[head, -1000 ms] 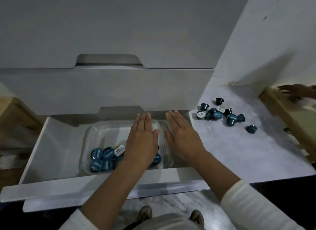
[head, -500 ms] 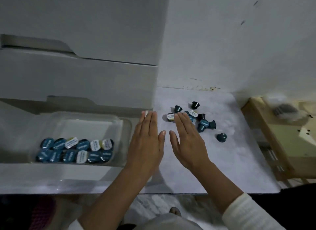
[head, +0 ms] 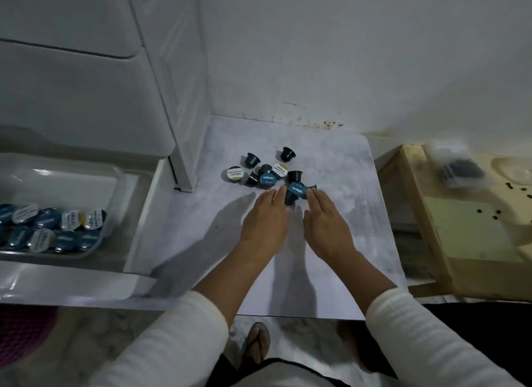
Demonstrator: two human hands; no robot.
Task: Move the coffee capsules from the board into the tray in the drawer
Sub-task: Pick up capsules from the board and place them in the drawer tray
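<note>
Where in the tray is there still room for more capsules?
The clear tray is bare in its far half, behind the rows of capsules packed along its near edge. On the board, loose capsules crowd together just past both hands.

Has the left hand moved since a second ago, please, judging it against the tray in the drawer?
Yes. The left hand has moved rightward, away from the tray, and now lies over the board at the loose capsules.
</note>
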